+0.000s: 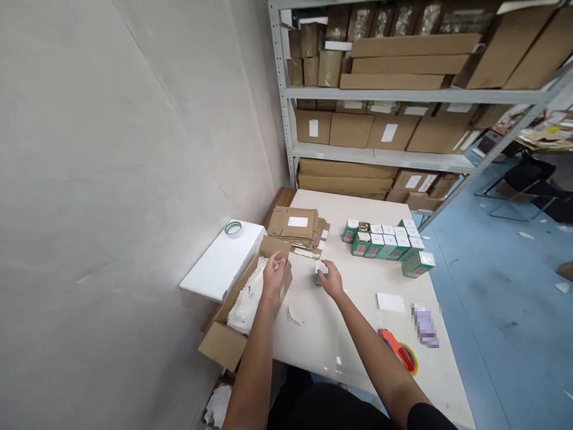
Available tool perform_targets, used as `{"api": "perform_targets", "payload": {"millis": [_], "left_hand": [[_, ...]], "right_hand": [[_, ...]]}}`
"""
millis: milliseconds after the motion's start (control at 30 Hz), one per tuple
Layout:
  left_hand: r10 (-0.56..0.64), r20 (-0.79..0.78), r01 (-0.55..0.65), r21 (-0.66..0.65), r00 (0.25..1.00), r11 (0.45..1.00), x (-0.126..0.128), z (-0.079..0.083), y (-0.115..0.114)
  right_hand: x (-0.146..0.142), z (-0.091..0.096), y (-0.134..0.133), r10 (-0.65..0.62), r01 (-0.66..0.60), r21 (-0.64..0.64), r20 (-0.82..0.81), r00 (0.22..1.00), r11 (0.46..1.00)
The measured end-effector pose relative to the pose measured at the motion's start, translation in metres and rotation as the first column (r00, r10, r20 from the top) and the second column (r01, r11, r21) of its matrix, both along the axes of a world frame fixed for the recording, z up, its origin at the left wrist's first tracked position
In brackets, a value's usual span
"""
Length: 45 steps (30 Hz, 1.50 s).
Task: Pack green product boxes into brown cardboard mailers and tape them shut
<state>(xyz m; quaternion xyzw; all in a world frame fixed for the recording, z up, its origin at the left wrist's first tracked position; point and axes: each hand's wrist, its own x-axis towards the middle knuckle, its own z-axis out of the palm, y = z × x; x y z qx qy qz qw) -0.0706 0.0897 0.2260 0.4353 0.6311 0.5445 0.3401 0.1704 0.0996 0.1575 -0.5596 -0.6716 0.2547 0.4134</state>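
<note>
My right hand (331, 280) has its fingers and thumb around a small green-and-white box (319, 267) that stands on the white table (322, 334). Part of that box is hidden behind the fingers. My left hand (274, 273) hovers at the edge of an open cardboard box (229, 346), its fingers loosely bent and apart with nothing visible in them. White plastic bags (246, 304) fill the cardboard box. To the right, several similar green-and-white boxes (388, 246) stand grouped in rows, with one box (418, 264) nearer the table's right edge.
Flattened cardboard (286, 222) is stacked at the back left. A tape roll (233, 227) lies on a white foam block (219, 257) by the wall. An orange tape dispenser (398, 349) and a white card (390, 302) lie at right. Shelving (380, 152) holds cartons behind.
</note>
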Motion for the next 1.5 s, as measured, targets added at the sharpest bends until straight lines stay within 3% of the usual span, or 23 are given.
{"api": "perform_targets", "payload": {"millis": [133, 267, 367, 500, 633, 767, 933, 1033, 1200, 1333, 1500], "left_hand": [[-0.057, -0.01, 0.056, -0.064, 0.998, 0.996, -0.044, -0.015, 0.066], [-0.112, -0.011, 0.11, -0.122, 0.994, 0.986, -0.069, -0.044, 0.138], [-0.122, -0.048, 0.11, -0.206, 0.991, 0.972, -0.078, -0.068, 0.188], [-0.098, -0.135, 0.05, -0.322, 0.986, 0.946, -0.078, -0.098, 0.243], [-0.111, -0.262, -0.005, -0.406, 0.959, 0.914, -0.074, -0.121, 0.282], [-0.166, -0.357, -0.032, -0.487, 0.919, 0.873, -0.078, -0.142, 0.307], [-0.136, -0.487, -0.149, -0.502, 0.863, 0.852, -0.097, -0.161, 0.327], [-0.11, -0.501, -0.205, -0.531, 0.858, 0.822, -0.109, -0.165, 0.339], [-0.086, -0.493, -0.26, -0.59, 0.865, 0.764, -0.112, -0.157, 0.345], [0.044, -0.595, -0.383, -0.456, 0.802, 0.803, -0.108, -0.138, 0.342], [0.007, -0.431, -0.223, -0.453, 0.903, 0.863, -0.11, -0.1, 0.349]], "right_hand": [[-0.047, 0.009, 0.052, 0.034, -0.035, 0.057, 0.026, 0.999, 0.998], [-0.078, 0.011, 0.102, 0.01, -0.013, 0.047, 0.073, 0.997, 0.999], [-0.092, 0.004, 0.141, -0.013, 0.014, -0.006, 0.136, 0.991, 1.0], [-0.103, -0.02, 0.188, -0.017, 0.046, -0.113, 0.248, 0.969, 0.993], [-0.103, -0.051, 0.224, 0.04, 0.066, -0.257, 0.388, 0.921, 0.964], [-0.101, -0.074, 0.256, 0.126, 0.077, -0.372, 0.491, 0.862, 0.925], [-0.11, -0.094, 0.284, 0.289, 0.12, -0.569, 0.574, 0.767, 0.813], [-0.115, -0.105, 0.285, 0.386, 0.124, -0.648, 0.585, 0.713, 0.752], [-0.115, -0.118, 0.278, 0.383, 0.122, -0.663, 0.562, 0.733, 0.739], [-0.111, -0.116, 0.28, 0.328, 0.138, -0.655, 0.535, 0.779, 0.743], [-0.099, -0.101, 0.284, 0.178, 0.145, -0.668, 0.39, 0.904, 0.729]]}}
